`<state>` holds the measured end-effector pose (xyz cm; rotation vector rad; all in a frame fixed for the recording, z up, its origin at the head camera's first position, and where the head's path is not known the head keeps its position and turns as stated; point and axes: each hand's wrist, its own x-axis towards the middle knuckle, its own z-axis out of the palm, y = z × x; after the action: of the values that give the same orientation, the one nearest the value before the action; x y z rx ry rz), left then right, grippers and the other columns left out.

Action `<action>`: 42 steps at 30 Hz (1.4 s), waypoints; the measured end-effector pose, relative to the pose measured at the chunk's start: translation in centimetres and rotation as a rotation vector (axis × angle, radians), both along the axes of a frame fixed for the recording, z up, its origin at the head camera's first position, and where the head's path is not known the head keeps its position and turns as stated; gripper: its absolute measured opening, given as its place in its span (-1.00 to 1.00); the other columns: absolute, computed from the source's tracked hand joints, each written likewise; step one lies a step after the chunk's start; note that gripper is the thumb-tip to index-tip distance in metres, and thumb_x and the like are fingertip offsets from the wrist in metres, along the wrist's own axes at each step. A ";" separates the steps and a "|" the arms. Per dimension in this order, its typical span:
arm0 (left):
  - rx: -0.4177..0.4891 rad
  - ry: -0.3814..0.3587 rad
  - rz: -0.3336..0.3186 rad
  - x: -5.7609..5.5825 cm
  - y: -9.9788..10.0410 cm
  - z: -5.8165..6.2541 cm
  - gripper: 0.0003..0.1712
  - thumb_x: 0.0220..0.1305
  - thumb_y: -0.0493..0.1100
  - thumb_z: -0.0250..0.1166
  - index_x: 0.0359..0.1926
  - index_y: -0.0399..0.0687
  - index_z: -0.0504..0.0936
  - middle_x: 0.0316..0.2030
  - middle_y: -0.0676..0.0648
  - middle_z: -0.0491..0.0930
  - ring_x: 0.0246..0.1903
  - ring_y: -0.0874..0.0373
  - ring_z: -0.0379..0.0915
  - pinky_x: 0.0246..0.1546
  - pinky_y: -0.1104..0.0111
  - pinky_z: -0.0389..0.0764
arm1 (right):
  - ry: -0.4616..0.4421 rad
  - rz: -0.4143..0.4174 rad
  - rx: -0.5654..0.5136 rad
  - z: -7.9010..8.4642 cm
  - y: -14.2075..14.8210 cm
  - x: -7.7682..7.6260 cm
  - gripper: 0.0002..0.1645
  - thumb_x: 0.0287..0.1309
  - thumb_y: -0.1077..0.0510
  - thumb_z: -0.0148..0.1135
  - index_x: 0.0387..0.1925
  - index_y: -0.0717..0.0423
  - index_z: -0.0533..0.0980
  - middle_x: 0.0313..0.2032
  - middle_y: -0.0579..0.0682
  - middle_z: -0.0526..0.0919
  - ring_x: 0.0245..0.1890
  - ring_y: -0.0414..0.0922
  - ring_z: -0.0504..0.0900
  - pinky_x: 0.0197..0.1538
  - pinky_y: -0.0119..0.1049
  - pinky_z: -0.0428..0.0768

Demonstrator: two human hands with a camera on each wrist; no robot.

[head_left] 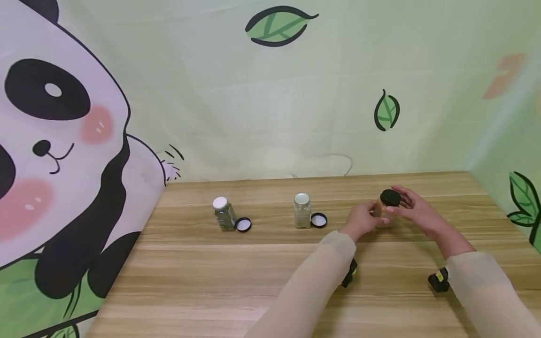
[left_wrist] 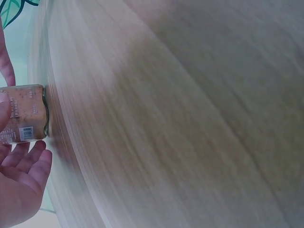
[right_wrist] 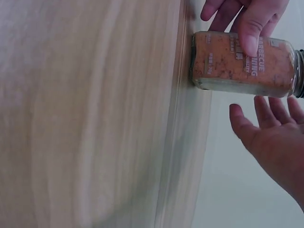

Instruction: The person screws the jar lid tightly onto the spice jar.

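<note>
A square clear jar [right_wrist: 218, 61] of orange-brown barbecue seasoning, topped by a black lid [head_left: 390, 197], stands at the right of the table. My left hand [head_left: 359, 220] grips it low down, its thumb across the printed front and the other fingers behind. My right hand [head_left: 418, 213] is on the jar's other side, fingers spread around the lid's level. In the right wrist view a small gap shows between those right fingertips [right_wrist: 235, 111] and the glass. The left wrist view shows the jar's barcode side and its base close to the wood.
A jar with green contents [head_left: 225, 216] and a white top stands left, with a black-rimmed lid [head_left: 243, 225] beside it. Mid-table is a pale jar [head_left: 302, 213], another black-rimmed lid [head_left: 319, 220] at its right. The wooden table [head_left: 211, 291] meets a printed cloth backdrop [head_left: 211, 94].
</note>
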<state>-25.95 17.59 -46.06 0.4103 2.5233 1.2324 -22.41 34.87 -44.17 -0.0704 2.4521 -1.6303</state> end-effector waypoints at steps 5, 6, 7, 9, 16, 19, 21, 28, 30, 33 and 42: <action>-0.010 0.006 0.008 0.0 0.1 0.0 -0.32 0.20 -0.05 0.53 0.34 -0.01 0.57 0.17 -0.01 0.71 0.15 0.24 0.63 0.08 0.57 0.57 | -0.003 0.037 -0.016 -0.2 0.4 -0.4 0.01 0.47 0.08 0.19 0.62 0.24 -0.20 0.59 0.46 -0.15 0.57 0.45 -0.11 0.49 0.24 0.28; -0.009 0.002 0.010 0.0 0.2 0.0 -0.31 0.20 -0.05 0.53 0.34 0.00 0.57 0.17 -0.01 0.71 0.15 0.24 0.63 0.08 0.57 0.57 | -0.005 0.044 -0.010 -0.2 0.5 -0.5 0.00 0.47 0.08 0.18 0.62 0.25 -0.18 0.58 0.46 -0.10 0.57 0.42 -0.07 0.46 0.13 0.36; -0.006 -0.001 0.010 0.0 0.2 0.0 -0.31 0.20 -0.05 0.53 0.34 0.00 0.57 0.18 -0.01 0.71 0.15 0.24 0.63 0.08 0.57 0.57 | -0.006 0.050 -0.003 -0.1 0.5 -0.5 -0.01 0.47 0.07 0.18 0.62 0.25 -0.17 0.58 0.47 -0.07 0.56 0.41 -0.03 0.40 -0.04 0.43; 0.000 -0.005 0.010 0.0 0.1 -0.1 -0.31 0.20 -0.05 0.53 0.34 -0.02 0.57 0.18 -0.02 0.71 0.17 0.23 0.63 0.10 0.56 0.57 | -0.006 0.061 0.012 0.0 0.5 -0.6 -0.03 0.48 0.06 0.17 0.62 0.26 -0.14 0.56 0.49 -0.02 0.55 0.39 0.04 0.21 -0.40 0.48; 0.004 0.000 0.005 -0.1 0.1 -0.1 -0.31 0.20 -0.04 0.52 0.34 -0.05 0.57 0.20 -0.05 0.70 0.18 0.20 0.63 0.14 0.53 0.58 | -0.016 0.069 0.024 0.2 0.4 -0.8 -0.05 0.50 0.03 0.14 0.61 0.25 -0.13 0.55 0.51 -0.01 0.52 0.37 0.10 0.18 -0.37 0.46; -0.001 0.003 0.006 -0.2 0.1 -0.2 -0.31 0.21 -0.04 0.52 0.34 -0.06 0.56 0.20 -0.05 0.69 0.18 0.20 0.63 0.15 0.53 0.58 | -0.005 0.070 0.055 0.3 0.3 -0.8 -0.10 0.52 0.02 0.10 0.60 0.26 -0.09 0.53 0.51 0.05 0.47 0.33 0.19 0.22 -0.20 0.48; -0.005 0.003 0.005 -0.2 0.1 -0.2 -0.30 0.21 -0.03 0.52 0.34 -0.06 0.56 0.21 -0.05 0.69 0.19 0.20 0.63 0.15 0.52 0.58 | 0.004 0.071 0.071 0.3 0.3 -0.7 -0.14 0.54 0.02 0.08 0.59 0.29 -0.06 0.51 0.52 0.09 0.43 0.29 0.25 0.18 -0.23 0.49; 0.000 -0.011 0.006 -0.1 0.1 -0.1 -0.28 0.22 -0.03 0.52 0.37 -0.06 0.54 0.23 -0.06 0.68 0.21 0.18 0.61 0.19 0.49 0.58 | 0.002 0.060 0.075 0.3 0.2 -0.7 -0.17 0.54 0.03 0.07 0.57 0.34 -0.02 0.47 0.52 0.17 0.14 -0.31 0.42 0.03 -0.52 0.50; 0.002 -0.014 0.008 0.0 0.0 0.0 -0.28 0.22 -0.03 0.52 0.37 -0.06 0.54 0.23 -0.06 0.67 0.22 0.18 0.61 0.19 0.50 0.58 | 0.004 0.052 0.075 0.2 0.2 -0.6 -0.16 0.54 0.02 0.08 0.57 0.34 -0.01 0.47 0.52 0.18 0.08 -0.41 0.40 0.02 -0.52 0.51; 0.006 -0.009 0.010 0.0 0.0 0.0 -0.29 0.21 -0.03 0.52 0.36 -0.07 0.55 0.22 -0.06 0.68 0.21 0.18 0.62 0.18 0.51 0.58 | 0.009 0.025 0.086 0.2 -0.1 -0.5 -0.16 0.52 -0.02 0.10 0.57 0.32 0.03 0.46 0.50 0.22 0.10 -0.35 0.43 0.04 -0.48 0.52; 0.017 -0.005 0.002 -0.1 0.0 -0.1 -0.31 0.22 -0.05 0.52 0.35 -0.06 0.55 0.21 -0.06 0.69 0.19 0.19 0.63 0.16 0.52 0.58 | 0.012 -0.052 0.074 0.0 -1.0 0.0 -0.13 0.53 -0.08 0.08 0.58 0.26 0.01 0.51 0.50 0.11 0.46 0.35 0.23 0.30 0.02 0.45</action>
<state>-26.05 17.59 -46.13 0.4081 2.5113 1.2550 -22.41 33.90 -44.19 -0.0058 2.5408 -1.5612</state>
